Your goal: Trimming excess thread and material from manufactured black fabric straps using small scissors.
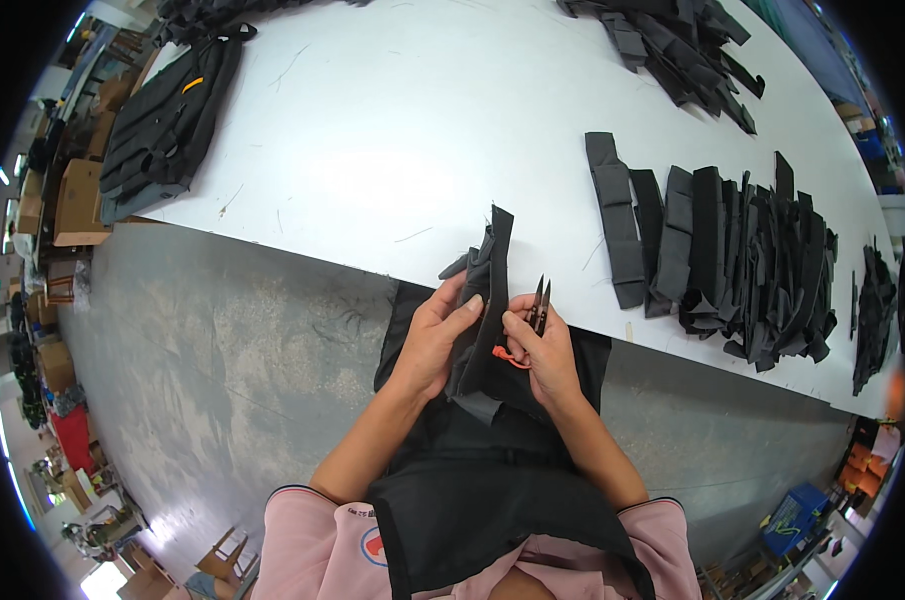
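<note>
One dark grey fabric strip (pixel 492 292), folded, standing upright between the two hands at the near edge of the white table (pixel 363 170), its far end seen against the tabletop. Left hand (pixel 435 338): thumb and fingers pinched on the strip, from its left side. Right hand (pixel 546 352): closed round a pair of dark thread snips (pixel 541 303), points directed away to the far side, blades slightly parted; whether its fingertips also touch the strip, cannot tell. One orange-red loop (pixel 514 358), beside the right fingers. One black apron (pixel 473 445), worn, near side. On the table, right: a row of dark strips (pixel 708 235), side by side and overlapping. Far right: a loose heap of dark pieces (pixel 673 55). Far left: one black backpack (pixel 178 125), lying, with a yellow-orange tab (pixel 193 86).
</note>
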### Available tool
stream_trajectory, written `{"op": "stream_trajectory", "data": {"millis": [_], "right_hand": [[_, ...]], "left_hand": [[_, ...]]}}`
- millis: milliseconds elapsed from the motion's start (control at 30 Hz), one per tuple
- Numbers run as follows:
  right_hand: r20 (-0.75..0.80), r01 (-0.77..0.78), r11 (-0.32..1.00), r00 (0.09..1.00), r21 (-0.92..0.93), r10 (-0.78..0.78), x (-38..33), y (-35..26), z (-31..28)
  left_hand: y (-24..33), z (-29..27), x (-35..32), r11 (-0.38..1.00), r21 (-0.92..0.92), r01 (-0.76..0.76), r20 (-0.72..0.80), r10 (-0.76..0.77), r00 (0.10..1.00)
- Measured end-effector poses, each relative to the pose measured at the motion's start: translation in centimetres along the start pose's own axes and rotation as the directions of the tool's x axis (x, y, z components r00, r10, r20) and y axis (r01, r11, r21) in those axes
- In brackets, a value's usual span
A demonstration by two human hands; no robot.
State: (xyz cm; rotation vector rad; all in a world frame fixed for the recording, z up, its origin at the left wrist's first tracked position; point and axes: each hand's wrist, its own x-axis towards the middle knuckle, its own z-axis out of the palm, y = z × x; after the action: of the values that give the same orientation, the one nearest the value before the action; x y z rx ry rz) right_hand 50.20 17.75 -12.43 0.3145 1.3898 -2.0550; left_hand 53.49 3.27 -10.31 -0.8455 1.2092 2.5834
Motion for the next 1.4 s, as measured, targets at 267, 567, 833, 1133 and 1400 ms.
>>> {"op": "stream_trajectory", "data": {"millis": [267, 567, 833, 1133, 1400], "right_hand": [[0.019, 0.007, 1.000, 1.000, 0.028, -0.007, -0.4, 0.1, 0.0], [0.039, -0.041, 0.997, 0.998, 0.062, 0.039, -0.4, 0.0, 0.0], [-0.012, -0.007, 0.999, 1.000, 0.039, 0.008, -0.3, 0.1, 0.0], [0.000, -0.001, 0.999, 1.000, 0.046, 0.001, 0.0, 0.2, 0.4], [-0.016, 0.003, 1.000, 1.000, 0.024, -0.003, -0.1, 0.3, 0.6]], "left_hand": [[0.0, -0.2, -0.4, 0.999, -0.029, 0.033, -0.009, -0.033, 0.999], [-0.2, -0.6, -0.1, 0.999, -0.006, 0.031, -0.015, -0.032, 0.999], [0.4, -0.9, 0.2, 0.997, -0.069, -0.041, 0.088, 0.047, 0.995], [0.6, -0.5, 0.1, 0.997, -0.067, -0.034, 0.061, 0.038, 0.997], [0.7, -1.1, 0.3, 0.993, -0.117, -0.026, 0.112, 0.040, 0.993]]}}
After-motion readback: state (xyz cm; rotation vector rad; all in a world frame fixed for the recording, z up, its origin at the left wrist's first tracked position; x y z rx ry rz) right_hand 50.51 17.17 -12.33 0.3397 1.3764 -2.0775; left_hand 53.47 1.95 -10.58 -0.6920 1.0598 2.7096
